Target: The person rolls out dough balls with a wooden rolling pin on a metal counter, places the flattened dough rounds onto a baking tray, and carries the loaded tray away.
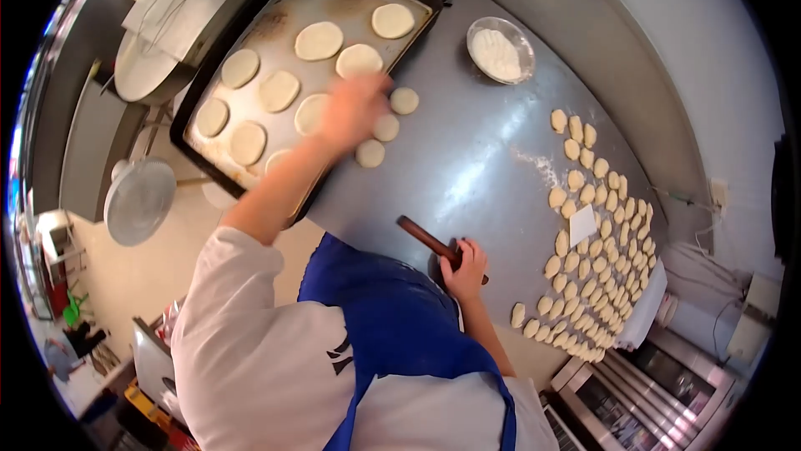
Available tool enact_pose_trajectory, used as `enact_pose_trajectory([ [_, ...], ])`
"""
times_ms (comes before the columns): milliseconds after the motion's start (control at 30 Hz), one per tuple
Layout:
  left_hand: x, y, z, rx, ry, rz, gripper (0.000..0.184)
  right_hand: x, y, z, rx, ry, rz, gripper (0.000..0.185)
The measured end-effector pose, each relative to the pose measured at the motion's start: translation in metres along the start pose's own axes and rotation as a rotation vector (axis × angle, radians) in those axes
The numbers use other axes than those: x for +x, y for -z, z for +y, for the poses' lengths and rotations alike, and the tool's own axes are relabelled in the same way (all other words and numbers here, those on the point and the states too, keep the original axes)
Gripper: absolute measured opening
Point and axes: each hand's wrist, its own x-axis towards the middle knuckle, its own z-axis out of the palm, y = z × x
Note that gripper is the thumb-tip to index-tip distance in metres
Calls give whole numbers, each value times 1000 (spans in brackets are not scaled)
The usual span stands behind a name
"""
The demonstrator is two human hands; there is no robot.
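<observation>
Left hand (355,113) blurred over the right edge of the tray (275,24); can't tell if it's pinching dough or free; right hand (465,271) clasps one end of the rolling pin (421,235), by the near edge of the surface (367,196); bigger rounds (319,40) lie flat, spread across the tray; three small rounds (405,100) sit on the surface, just beside the tray's right edge; flour bowl (495,55) near the far edge; dough pieces (599,265) crowd the right end; my read: step in hand is either setting down a rolled round or fetching a small one; next move calls for a light left-hand touch, gaps kept between neighbours.
</observation>
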Motion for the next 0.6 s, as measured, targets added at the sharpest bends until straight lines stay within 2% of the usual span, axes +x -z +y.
enact_pose_trajectory([
  [33,-42,-47,-12,-26,-255,-139,28,16,-5,2,50,36,1,46],
  [67,-87,-69,15,2,-352,-415,24,37,-12,2,104,70,6,43],
  [100,-116,-86,50,241,-449,-748,33,62,-18,-1,138,139,3,40],
  [133,-149,-113,56,232,-590,-677,37,93,-23,-8,169,204,8,36],
  [200,-184,-149,60,144,-511,-448,35,151,-43,-30,227,348,-80,31],
  [333,-210,-170,61,240,-400,-416,34,230,-76,-109,196,697,-100,30],
  [400,-220,-163,64,260,-292,-463,36,235,-105,-130,52,605,-58,32],
  [433,-226,-155,59,237,-304,-404,38,237,-114,-138,-22,559,-37,33],
  [533,-247,-128,55,204,-125,-384,41,220,-122,-146,38,488,-87,30],
  [567,-255,-125,50,175,-80,-335,47,212,-117,-141,94,537,-36,28],
  [600,-260,-122,49,182,-52,-315,48,202,-110,-136,162,440,-221,28],
])
